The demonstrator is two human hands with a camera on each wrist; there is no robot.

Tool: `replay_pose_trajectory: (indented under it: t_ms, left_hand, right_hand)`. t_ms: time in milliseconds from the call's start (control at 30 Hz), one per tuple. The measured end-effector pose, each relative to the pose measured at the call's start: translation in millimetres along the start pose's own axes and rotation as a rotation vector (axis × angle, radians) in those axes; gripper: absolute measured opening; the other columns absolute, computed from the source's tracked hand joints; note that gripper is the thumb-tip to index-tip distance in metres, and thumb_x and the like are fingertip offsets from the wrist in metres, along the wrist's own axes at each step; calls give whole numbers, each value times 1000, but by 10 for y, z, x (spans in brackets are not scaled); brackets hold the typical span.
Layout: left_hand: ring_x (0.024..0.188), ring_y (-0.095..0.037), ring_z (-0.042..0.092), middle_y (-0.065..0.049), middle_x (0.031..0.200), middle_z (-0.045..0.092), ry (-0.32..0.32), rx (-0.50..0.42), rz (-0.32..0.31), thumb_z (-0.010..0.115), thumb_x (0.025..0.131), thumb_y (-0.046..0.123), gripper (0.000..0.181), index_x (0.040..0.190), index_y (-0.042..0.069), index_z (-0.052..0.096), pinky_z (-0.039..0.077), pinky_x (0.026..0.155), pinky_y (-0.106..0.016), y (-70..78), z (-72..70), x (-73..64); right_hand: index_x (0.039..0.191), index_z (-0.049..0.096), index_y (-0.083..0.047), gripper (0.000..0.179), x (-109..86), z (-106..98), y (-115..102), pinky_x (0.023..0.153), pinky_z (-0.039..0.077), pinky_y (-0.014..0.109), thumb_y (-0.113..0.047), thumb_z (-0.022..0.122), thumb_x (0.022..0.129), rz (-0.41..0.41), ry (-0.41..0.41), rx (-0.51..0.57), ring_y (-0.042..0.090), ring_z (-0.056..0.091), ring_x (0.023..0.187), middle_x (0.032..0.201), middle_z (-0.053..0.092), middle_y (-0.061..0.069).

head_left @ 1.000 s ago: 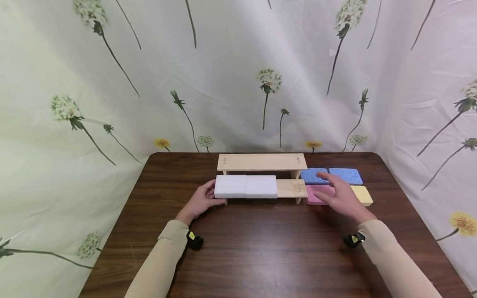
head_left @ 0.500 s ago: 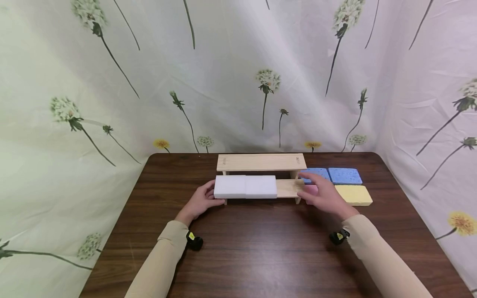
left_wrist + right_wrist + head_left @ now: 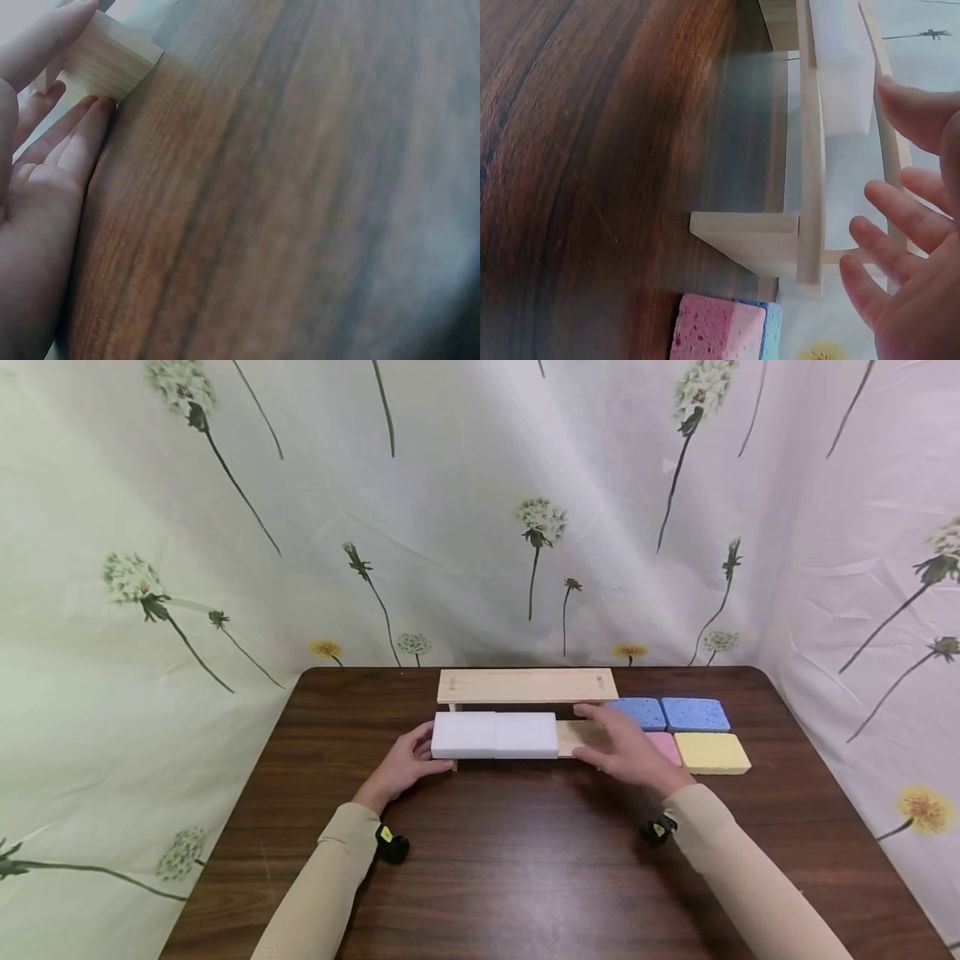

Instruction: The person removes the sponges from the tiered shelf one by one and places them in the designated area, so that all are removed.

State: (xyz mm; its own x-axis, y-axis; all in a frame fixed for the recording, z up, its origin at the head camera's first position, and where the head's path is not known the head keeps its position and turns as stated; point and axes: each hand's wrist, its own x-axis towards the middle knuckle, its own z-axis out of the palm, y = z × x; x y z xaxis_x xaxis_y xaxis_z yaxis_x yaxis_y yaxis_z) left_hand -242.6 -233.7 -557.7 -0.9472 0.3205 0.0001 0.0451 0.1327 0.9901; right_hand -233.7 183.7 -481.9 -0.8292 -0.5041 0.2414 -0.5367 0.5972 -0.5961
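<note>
Two white sponge blocks (image 3: pixel 495 735) lie side by side on the front wooden stand (image 3: pixel 573 739), from its left end to past the middle. My left hand (image 3: pixel 401 770) is at that left end. Its nearly straight fingers (image 3: pixel 94 124) touch the stand's wooden end in the left wrist view, thumb toward the front. My right hand (image 3: pixel 626 747) hovers over the stand's right end, thumb and fingers spread, apart from the white sponges. In the right wrist view, nothing is between its fingers (image 3: pixel 911 214).
Behind stands a similar raised wooden stand (image 3: pixel 525 686). At the right lie two blue sponges (image 3: pixel 696 714), a yellow sponge (image 3: pixel 712 753) and a pink sponge (image 3: pixel 665 748), partly hidden by my right hand. The dark wooden table (image 3: pixel 510 868) meets a flowered curtain (image 3: pixel 465 527).
My right hand has moved left, from above the pink sponge to over the stand's bare right end. The left hand and the white sponges have stayed in place.
</note>
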Motion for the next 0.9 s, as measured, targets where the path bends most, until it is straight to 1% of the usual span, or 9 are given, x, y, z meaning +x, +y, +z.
replay_pose_trajectory:
  t_ms: [233, 400, 633, 900]
  left_hand:
    - [144, -37, 48, -25, 157, 45, 4, 1, -13, 83, 87, -3, 86, 160, 0, 37, 51, 107, -24, -6, -7, 5]
    - [145, -37, 48, -24, 158, 45, -3, 8, -16, 84, 88, -1, 86, 160, 0, 37, 51, 108, -25, 10, -4, -3]
    - [145, -38, 47, -25, 159, 43, -7, 4, -6, 84, 88, 1, 87, 160, 0, 36, 52, 107, -25, 5, -4, -7]
    - [144, -38, 48, -24, 159, 43, -17, -1, -7, 84, 88, 0, 86, 160, 0, 37, 53, 106, -25, 26, -3, -8]
  right_hand:
    - [155, 48, -1, 76, 48, 67, -27, 118, 40, 58, -32, 82, 94, 27, -49, -58, 38, 50, 141, 154, 55, 17]
    - [155, 46, 0, 79, 98, 109, -44, 120, 38, 59, -34, 82, 94, 26, -66, -59, 40, 48, 144, 155, 53, 19]
    - [157, 44, -2, 83, 167, 175, -66, 121, 38, 57, -38, 82, 93, 32, -87, -57, 39, 46, 146, 157, 51, 18]
    - [159, 39, 2, 92, 223, 214, -112, 121, 37, 59, -39, 85, 91, 25, -105, -87, 41, 45, 146, 159, 48, 22]
